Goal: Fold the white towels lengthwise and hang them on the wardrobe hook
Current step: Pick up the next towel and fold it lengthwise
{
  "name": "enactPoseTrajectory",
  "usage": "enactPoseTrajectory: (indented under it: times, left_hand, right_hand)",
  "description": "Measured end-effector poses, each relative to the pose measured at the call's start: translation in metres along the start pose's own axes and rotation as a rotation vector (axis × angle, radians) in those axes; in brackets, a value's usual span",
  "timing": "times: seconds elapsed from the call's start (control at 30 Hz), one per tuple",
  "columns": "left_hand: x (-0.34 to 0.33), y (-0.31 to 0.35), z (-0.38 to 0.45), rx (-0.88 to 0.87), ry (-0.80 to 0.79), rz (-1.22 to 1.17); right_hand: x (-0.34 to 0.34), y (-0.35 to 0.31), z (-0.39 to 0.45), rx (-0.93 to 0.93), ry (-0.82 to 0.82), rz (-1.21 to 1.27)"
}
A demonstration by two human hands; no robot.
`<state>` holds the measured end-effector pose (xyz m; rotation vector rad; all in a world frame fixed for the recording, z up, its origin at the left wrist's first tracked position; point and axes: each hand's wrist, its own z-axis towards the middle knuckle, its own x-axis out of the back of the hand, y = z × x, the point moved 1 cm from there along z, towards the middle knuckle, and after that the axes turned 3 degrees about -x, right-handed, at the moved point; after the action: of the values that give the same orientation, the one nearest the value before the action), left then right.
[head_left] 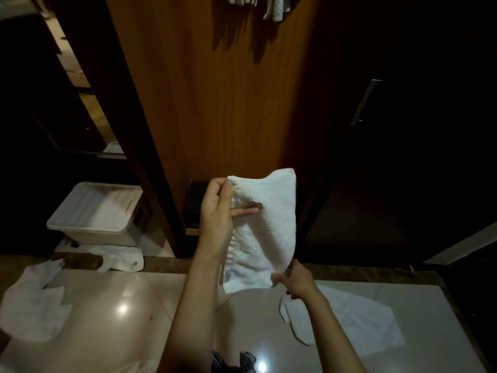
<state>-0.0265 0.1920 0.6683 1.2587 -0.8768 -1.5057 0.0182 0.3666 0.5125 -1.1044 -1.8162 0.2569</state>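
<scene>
A person holds a small white terry towel (271,224) upright before a tall panel of warm brown wood (215,103), both bare forearms reaching forward. The left hand (217,214) is raised, thumb and fingers closed on the towel's upper left corner, one finger lying out across the cloth. The right hand (294,279) sits lower, pinching the towel's bottom right corner, so the cloth hangs in a slack curve between the two grips, clear of the floor. Below, glossy pale floor tiles (121,305) throw back two ceiling lights. More white cloths lie about: a crumpled one (35,300) at the left, a folded one bearing a small dark emblem (123,258) near the threshold, and a flat one with a white slipper-like piece (357,321) on the right. A cream rectangular plastic tub (99,211) holding white linen stands at the left, beside a dark doorway. Pale fabric (274,8) hangs at the top of the wood panel; a dark door with a metal bar handle (365,100) fills the right
</scene>
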Motion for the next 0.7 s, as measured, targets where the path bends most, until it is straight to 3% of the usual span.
enactPoseTrajectory:
  times: [0.07,0.2,0.27,0.37,0.5,0.63,0.7]
  left_hand:
    - [-0.001,-0.001,0.001,0.015,-0.050,0.022]
    - [0.001,-0.002,0.003,0.028,-0.072,0.055]
    - [0.003,-0.002,0.004,0.037,-0.051,0.066]
    - [0.005,-0.001,0.005,0.036,-0.043,0.085]
    - [0.005,0.000,0.005,0.044,-0.038,0.081]
    - [0.003,-0.003,0.003,0.061,-0.039,0.031]
    - [0.001,-0.003,0.002,0.095,-0.037,-0.007]
  right_hand:
    - [0.017,-0.016,0.000,0.123,0.044,0.023]
    - [0.068,-0.069,-0.027,0.416,0.034,0.699]
    - [0.089,-0.084,-0.042,0.606,0.019,0.805]
    - [0.106,-0.098,-0.061,0.776,0.043,0.770]
    - [0.107,-0.106,-0.071,0.752,0.232,0.628]
    - [0.110,-0.109,-0.077,0.736,0.433,0.301]
    - [0.111,-0.111,-0.082,0.773,0.430,0.128]
